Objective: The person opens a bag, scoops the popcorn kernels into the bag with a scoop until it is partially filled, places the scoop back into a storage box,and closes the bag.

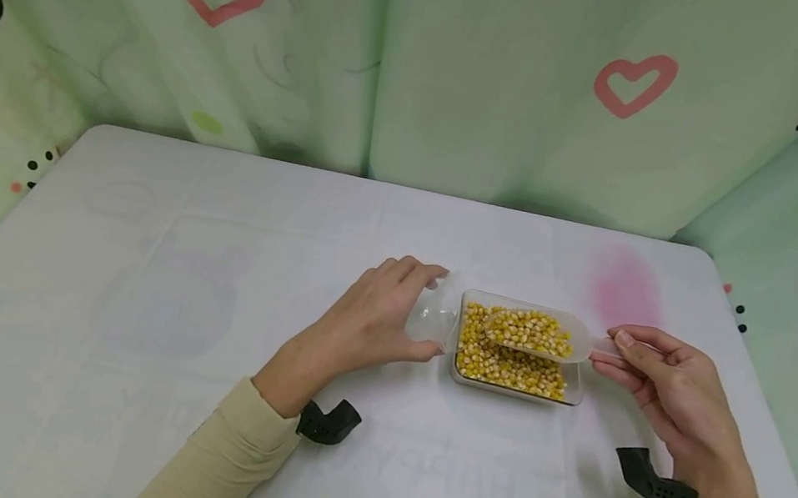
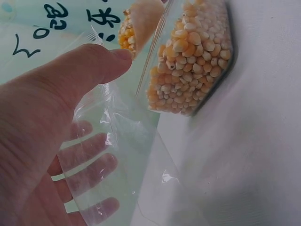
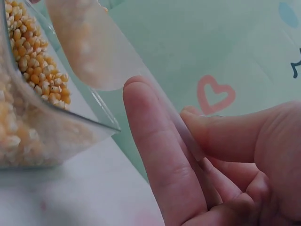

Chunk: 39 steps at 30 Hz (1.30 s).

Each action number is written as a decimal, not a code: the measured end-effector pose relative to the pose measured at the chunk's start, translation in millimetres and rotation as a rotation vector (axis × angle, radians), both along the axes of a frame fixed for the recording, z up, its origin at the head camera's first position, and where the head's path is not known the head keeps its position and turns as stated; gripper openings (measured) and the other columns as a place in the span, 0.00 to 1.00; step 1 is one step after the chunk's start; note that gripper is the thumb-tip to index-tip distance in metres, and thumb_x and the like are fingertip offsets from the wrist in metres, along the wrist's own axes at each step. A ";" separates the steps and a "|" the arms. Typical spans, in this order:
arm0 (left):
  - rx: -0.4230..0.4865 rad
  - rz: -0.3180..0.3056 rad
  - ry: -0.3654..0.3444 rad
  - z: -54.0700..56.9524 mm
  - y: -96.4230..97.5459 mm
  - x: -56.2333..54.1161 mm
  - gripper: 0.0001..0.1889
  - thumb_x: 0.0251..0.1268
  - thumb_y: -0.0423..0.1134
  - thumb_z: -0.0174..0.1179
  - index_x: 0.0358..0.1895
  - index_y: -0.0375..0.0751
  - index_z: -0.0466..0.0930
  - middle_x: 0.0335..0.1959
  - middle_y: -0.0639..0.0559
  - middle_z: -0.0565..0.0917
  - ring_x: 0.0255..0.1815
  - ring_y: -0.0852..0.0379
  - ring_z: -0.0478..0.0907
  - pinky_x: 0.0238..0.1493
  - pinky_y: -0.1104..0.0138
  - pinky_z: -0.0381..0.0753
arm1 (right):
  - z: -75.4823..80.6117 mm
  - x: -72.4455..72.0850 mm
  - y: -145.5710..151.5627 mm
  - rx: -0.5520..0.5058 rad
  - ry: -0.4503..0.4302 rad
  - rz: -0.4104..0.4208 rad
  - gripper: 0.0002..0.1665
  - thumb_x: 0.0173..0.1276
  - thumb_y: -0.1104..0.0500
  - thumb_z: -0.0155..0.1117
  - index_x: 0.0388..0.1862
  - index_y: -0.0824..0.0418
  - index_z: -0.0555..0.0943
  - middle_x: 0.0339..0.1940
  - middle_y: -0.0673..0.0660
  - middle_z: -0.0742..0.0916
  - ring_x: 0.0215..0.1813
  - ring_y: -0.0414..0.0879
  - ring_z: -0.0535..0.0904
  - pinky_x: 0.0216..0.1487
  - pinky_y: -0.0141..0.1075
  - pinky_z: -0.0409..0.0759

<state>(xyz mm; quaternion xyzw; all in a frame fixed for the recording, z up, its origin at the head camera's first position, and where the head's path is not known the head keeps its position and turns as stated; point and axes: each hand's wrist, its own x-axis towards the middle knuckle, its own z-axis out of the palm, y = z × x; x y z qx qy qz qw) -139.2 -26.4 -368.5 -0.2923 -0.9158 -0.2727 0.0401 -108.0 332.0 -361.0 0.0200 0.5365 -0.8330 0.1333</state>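
Head view shows the right hand point(image 1: 679, 391) pinching a scoop point(image 1: 579, 340) by its handle point(image 1: 611, 347), carrying corn kernels point(image 1: 528, 330) above a clear box point(image 1: 573, 387) of same kernels on the table point(image 1: 398, 484). The left hand point(image 1: 375, 313) holds a clear plastic bag point(image 1: 433, 319), just beside the box

Scoop point(image 1: 581, 340) of corn kernels point(image 1: 500, 365) above a clear box point(image 1: 572, 391), plastic bag point(image 1: 437, 321) beside it

The box is rectangular, open-topped and see-through, sitting flat on the table point(image 1: 371, 464) with loose yellow and cream kernels inside. Over it, roughly level, is the translucent whitish scoop, its bowl heaped with the same corn and its tip towards the bag. The right hand point(image 1: 675, 391) pinches its handle, beyond the box's right end. At the box's left end, the left hand point(image 1: 377, 313) holds the bag between thumb and fingers. Its film is thin, colourless, glossy and creased; fingers show through it. Whether bag and box touch is unclear.
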 end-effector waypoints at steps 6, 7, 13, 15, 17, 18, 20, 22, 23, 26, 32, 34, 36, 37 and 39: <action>-0.005 -0.015 -0.003 -1.2 1.8 1.1 0.43 0.48 0.54 0.75 0.67 0.43 0.69 0.55 0.48 0.79 0.52 0.51 0.76 0.54 0.57 0.77 | 6.2 1.4 -4.7 0.000 0.039 -0.008 0.16 0.74 0.76 0.47 0.50 0.72 0.82 0.44 0.60 0.88 0.43 0.54 0.89 0.47 0.41 0.84; -0.005 -0.018 -0.004 -1.3 2.2 1.2 0.42 0.48 0.54 0.75 0.67 0.42 0.69 0.55 0.48 0.79 0.52 0.51 0.76 0.54 0.57 0.77 | 7.3 1.8 -5.6 -0.003 0.043 -0.008 0.16 0.74 0.76 0.46 0.50 0.72 0.82 0.44 0.61 0.88 0.43 0.54 0.90 0.47 0.41 0.84; -0.018 -0.028 -0.011 -2.5 3.8 1.9 0.42 0.49 0.54 0.75 0.67 0.42 0.69 0.55 0.48 0.79 0.53 0.50 0.76 0.54 0.56 0.77 | 11.6 3.4 -11.3 0.010 0.044 -0.014 0.16 0.74 0.75 0.47 0.50 0.71 0.82 0.44 0.61 0.89 0.42 0.54 0.90 0.47 0.41 0.84; -0.022 -0.034 -0.004 -2.9 4.5 2.1 0.42 0.49 0.54 0.75 0.67 0.42 0.69 0.54 0.48 0.79 0.53 0.50 0.76 0.54 0.56 0.77 | 12.7 3.3 -12.8 0.003 0.045 -0.008 0.16 0.74 0.75 0.47 0.50 0.71 0.82 0.44 0.61 0.89 0.42 0.54 0.90 0.47 0.42 0.84; -0.025 -0.039 0.003 -3.1 5.4 2.1 0.42 0.49 0.54 0.75 0.67 0.42 0.69 0.54 0.48 0.79 0.52 0.51 0.76 0.54 0.57 0.77 | 13.5 3.1 -14.4 -0.001 0.053 -0.001 0.16 0.74 0.75 0.47 0.50 0.71 0.82 0.44 0.61 0.89 0.42 0.54 0.90 0.47 0.42 0.84; -0.027 -0.043 0.006 -3.0 5.8 2.2 0.41 0.49 0.54 0.74 0.66 0.42 0.69 0.53 0.48 0.79 0.52 0.51 0.76 0.54 0.57 0.77 | 14.1 3.1 -15.4 -0.006 0.056 0.003 0.17 0.74 0.76 0.46 0.51 0.72 0.82 0.44 0.62 0.89 0.43 0.55 0.90 0.47 0.42 0.84; -0.032 -0.048 0.007 -2.7 6.8 2.6 0.41 0.49 0.54 0.74 0.66 0.42 0.69 0.53 0.49 0.79 0.52 0.51 0.76 0.54 0.57 0.77 | 14.8 3.1 -17.2 -0.016 0.065 0.010 0.17 0.74 0.76 0.46 0.51 0.72 0.82 0.44 0.62 0.89 0.43 0.55 0.90 0.47 0.42 0.84; -0.036 -0.053 0.007 -2.8 7.6 3.1 0.41 0.49 0.54 0.74 0.66 0.42 0.69 0.53 0.49 0.79 0.52 0.51 0.76 0.54 0.57 0.77 | 15.5 3.4 -19.4 -0.025 0.073 0.015 0.17 0.74 0.76 0.45 0.51 0.72 0.82 0.43 0.63 0.89 0.42 0.55 0.89 0.47 0.42 0.84; -0.039 -0.055 0.007 -2.9 7.9 3.4 0.41 0.49 0.54 0.74 0.66 0.42 0.69 0.53 0.49 0.79 0.52 0.51 0.76 0.54 0.57 0.77 | 15.8 3.5 -20.8 -0.025 0.078 0.017 0.17 0.74 0.76 0.45 0.51 0.73 0.82 0.43 0.62 0.89 0.42 0.55 0.89 0.48 0.42 0.84; -0.040 -0.061 0.011 -3.7 8.7 4.3 0.41 0.49 0.54 0.74 0.66 0.42 0.69 0.52 0.50 0.79 0.51 0.52 0.76 0.53 0.58 0.77 | 16.9 4.1 -24.8 -0.013 0.089 0.018 0.17 0.74 0.76 0.46 0.50 0.72 0.82 0.43 0.62 0.89 0.42 0.56 0.89 0.48 0.42 0.84; -0.047 -0.070 0.021 -3.7 10.1 4.9 0.41 0.48 0.54 0.74 0.67 0.42 0.69 0.52 0.50 0.79 0.51 0.52 0.76 0.53 0.58 0.77 | 19.3 4.9 -32.6 0.031 0.109 0.018 0.16 0.74 0.76 0.47 0.50 0.72 0.82 0.43 0.61 0.89 0.42 0.55 0.90 0.47 0.42 0.84; -0.050 -0.072 0.019 -3.1 10.6 5.2 0.42 0.48 0.54 0.74 0.67 0.42 0.69 0.52 0.50 0.79 0.52 0.52 0.76 0.54 0.58 0.77 | 20.1 5.1 -34.8 0.044 0.114 0.019 0.16 0.74 0.75 0.48 0.50 0.72 0.82 0.42 0.61 0.89 0.41 0.55 0.90 0.47 0.42 0.84; -0.051 -0.073 0.015 -2.5 11.0 5.6 0.42 0.48 0.54 0.74 0.67 0.42 0.69 0.53 0.49 0.79 0.52 0.52 0.76 0.55 0.58 0.77 | 21.0 5.2 -36.9 0.058 0.122 0.019 0.15 0.74 0.75 0.48 0.49 0.72 0.82 0.42 0.62 0.90 0.41 0.54 0.90 0.47 0.42 0.84; -0.051 -0.073 0.013 -2.5 11.2 5.7 0.42 0.48 0.54 0.74 0.67 0.42 0.69 0.53 0.50 0.79 0.52 0.52 0.76 0.55 0.58 0.77 | 21.3 5.4 -38.0 0.067 0.127 0.019 0.15 0.74 0.75 0.48 0.49 0.72 0.82 0.41 0.62 0.90 0.41 0.54 0.90 0.46 0.42 0.84; -0.049 -0.076 0.006 -2.3 11.6 6.0 0.42 0.49 0.54 0.74 0.67 0.42 0.69 0.53 0.50 0.79 0.52 0.52 0.76 0.55 0.58 0.77 | 22.1 6.2 -40.1 0.078 0.135 0.017 0.15 0.74 0.75 0.48 0.49 0.71 0.82 0.41 0.62 0.90 0.41 0.54 0.90 0.46 0.41 0.84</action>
